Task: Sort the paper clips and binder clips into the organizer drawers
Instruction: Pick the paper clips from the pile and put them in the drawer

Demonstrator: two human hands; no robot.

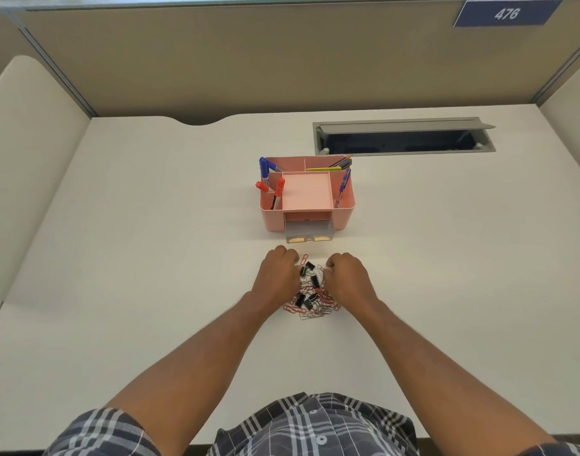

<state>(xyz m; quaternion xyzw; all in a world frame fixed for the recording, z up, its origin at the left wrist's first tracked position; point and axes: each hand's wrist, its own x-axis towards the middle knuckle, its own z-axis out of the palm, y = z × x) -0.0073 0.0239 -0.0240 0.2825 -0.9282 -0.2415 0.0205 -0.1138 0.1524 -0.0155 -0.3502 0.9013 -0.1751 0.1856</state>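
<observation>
Short-sleeved plaid shirt (315, 426) in navy, grey and white, small white buttons down the front, bare forearms.

A single head-worn wide-angle camera looks forward and steeply down over a white desk (150, 258), the wearer's forearms close below, a cubicle partition (249, 60) across the far edge.

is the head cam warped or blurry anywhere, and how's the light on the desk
Head view: wide-angle warp bows the partition top and the desk edges; lighting is soft and even, with only faint shadows under the pink organizer and both hands; no strong glare. The clip pile between the left hand and right hand is small and slightly soft, so single paper clips blur together.
</observation>
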